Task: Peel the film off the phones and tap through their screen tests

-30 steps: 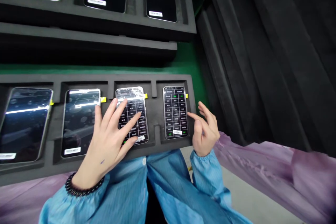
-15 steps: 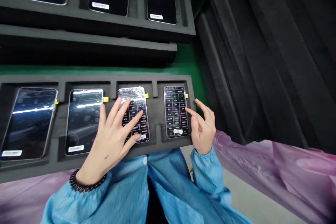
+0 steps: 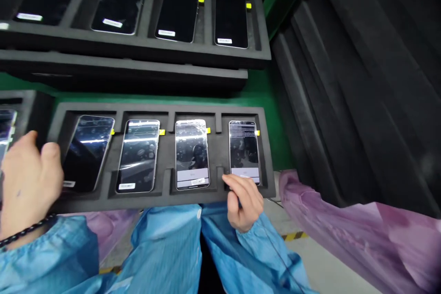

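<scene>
Okay, biggest first: the black foam tray (image 3: 218,151) cradles four phones (image 3: 138,156), and a bump at its 9 o'clock end could jolt the lot. The left hand (image 3: 29,183) is near that end, too blurry to tell its grip. The lit end phone (image 3: 244,151) sits at 3 o'clock. The right hand (image 3: 244,202), loosely curled, holding nothing I can see, overlaps its 6 o'clock edge; a stray brush might mis-tap. Its little yellow tab (image 3: 257,133), around 1 o'clock, could peel if snagged.
</scene>
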`<state>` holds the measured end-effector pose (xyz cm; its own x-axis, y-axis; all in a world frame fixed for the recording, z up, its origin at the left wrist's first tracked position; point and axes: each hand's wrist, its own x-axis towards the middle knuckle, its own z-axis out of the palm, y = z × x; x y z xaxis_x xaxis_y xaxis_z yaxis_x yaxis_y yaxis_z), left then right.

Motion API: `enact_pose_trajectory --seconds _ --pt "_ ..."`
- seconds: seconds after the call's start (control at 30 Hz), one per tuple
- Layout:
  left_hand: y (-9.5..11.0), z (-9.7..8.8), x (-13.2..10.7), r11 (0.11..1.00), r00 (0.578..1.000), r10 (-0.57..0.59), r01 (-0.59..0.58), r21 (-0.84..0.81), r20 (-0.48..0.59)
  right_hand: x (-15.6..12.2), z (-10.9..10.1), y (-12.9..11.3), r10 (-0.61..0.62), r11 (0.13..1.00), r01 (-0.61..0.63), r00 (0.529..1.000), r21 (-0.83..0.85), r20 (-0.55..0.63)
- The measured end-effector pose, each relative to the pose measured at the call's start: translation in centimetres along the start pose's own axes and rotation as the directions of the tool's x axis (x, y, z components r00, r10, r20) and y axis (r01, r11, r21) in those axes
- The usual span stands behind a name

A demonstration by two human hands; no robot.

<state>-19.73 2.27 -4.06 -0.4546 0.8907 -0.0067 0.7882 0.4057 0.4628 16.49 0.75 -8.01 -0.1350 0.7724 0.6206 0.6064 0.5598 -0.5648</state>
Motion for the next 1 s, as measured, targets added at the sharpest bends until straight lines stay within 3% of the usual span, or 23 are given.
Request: enact_pose_trajectory --seconds 0.07,0.13,0.27,0.4,0.47,0.53,0.63,0.8,1.0 --pt "0.1 0.2 0.2 0.981 0.983 -0.181 0.183 0.059 -0.036 -0.5 0.4 0.9 0.014 1.0 -0.014 0.997 0.0 -0.073" --pt "0.5 0.6 0.1 0.963 0.967 -0.252 0.254 0.088 -0.03 -0.8 0.5 2.1 0.039 0.999 -0.038 0.991 0.009 -0.128" --pt "0.6 1.0 -1.5 0.966 0.975 -0.223 0.223 0.129 -0.021 0.3 -0.5 5.1 0.135 0.988 -0.148 0.964 -0.039 -0.229" --pt "1.1 1.9 -5.3 0.979 0.986 -0.161 0.156 0.131 0.032 3.1 -2.2 6.5 0.246 0.932 -0.302 0.933 -0.198 -0.264" --pt "1.8 2.9 -7.0 0.984 0.993 -0.115 0.114 0.137 -0.002 4.3 -2.5 5.4 0.202 0.935 -0.235 0.969 -0.266 -0.146" --pt "2.7 3.9 -8.0 0.987 0.996 -0.069 0.075 0.141 -0.051 5.0 -1.9 3.5 0.122 0.965 -0.094 0.987 -0.244 0.101" --pt "4.0 5.1 -7.9 0.979 0.996 -0.062 0.074 0.189 -0.068 5.5 0.2 0.5 0.025 0.975 0.058 0.93 -0.214 0.366" --pt "5.3 5.4 -6.7 0.966 0.995 -0.083 0.095 0.24 -0.057 5.9 3.7 -0.9 -0.014 0.959 0.136 0.899 -0.25 0.437" --pt "5.1 5.4 -6.6 0.979 0.99 -0.088 0.106 0.171 -0.113 5.8 4.4 -0.4 0.007 0.956 0.141 0.867 -0.257 0.499"
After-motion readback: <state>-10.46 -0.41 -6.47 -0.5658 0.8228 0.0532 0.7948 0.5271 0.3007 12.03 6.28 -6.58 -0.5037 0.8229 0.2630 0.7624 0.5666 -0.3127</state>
